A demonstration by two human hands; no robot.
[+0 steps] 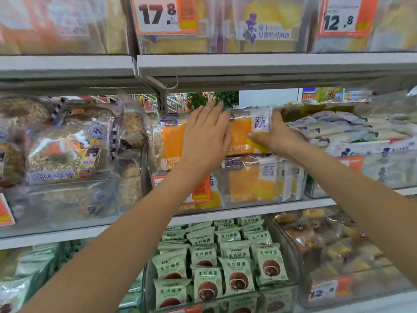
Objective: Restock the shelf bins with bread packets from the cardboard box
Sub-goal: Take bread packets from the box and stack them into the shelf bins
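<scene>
An orange-and-white bread packet (pixel 246 129) lies on top of the stack in the clear middle-shelf bin (pixel 259 199). My right hand (pixel 276 135) grips its right end, thumb across the front. My left hand (pixel 206 136) lies flat with fingers spread, pressing on the packet's left part and on the neighbouring orange packet (pixel 168 143). Another packet of the same kind (pixel 252 179) stands below it in the bin. The cardboard box is out of sight.
The upper shelf edge (pixel 248 64) hangs close above my hands. Round loaf packs (pixel 65 150) fill the left bin, pale packets (pixel 352 129) the right one. Green bun packets (pixel 225 263) and brown pastries (pixel 327 245) sit on the lower shelf.
</scene>
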